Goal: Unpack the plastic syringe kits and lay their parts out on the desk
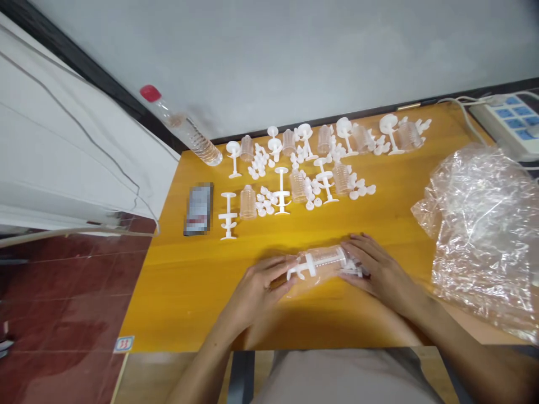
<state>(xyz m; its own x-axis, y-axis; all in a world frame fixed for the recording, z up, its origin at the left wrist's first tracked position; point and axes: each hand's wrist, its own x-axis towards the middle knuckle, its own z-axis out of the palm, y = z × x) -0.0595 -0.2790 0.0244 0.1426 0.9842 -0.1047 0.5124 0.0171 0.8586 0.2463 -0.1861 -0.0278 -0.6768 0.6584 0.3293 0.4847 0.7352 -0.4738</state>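
Observation:
A clear plastic bag [326, 272] lies across the front of the table, with a transparent ribbed barrel [330, 258] and a white plunger-like part [309, 265] inside it. My left hand [263, 283] pinches the bag's left end between thumb and fingers. Around its right end, my right hand [374, 269] is closed, partly covering small white pieces [352, 270] in the bag. Beyond my hands, two rows of similar unpacked sets stand on the table: white plunger-like parts [281, 193], clear ribbed barrels [248, 203] and piles of small white pieces [266, 202].
A red-capped bottle [196, 140] stands at the back left, above a blurred-out phone-like object [199, 209]. Crumpled clear bags [484, 235] cover the right side. Behind them sits a power strip [516, 120] with cables. The wooden table [177, 292] meets the wall at the back.

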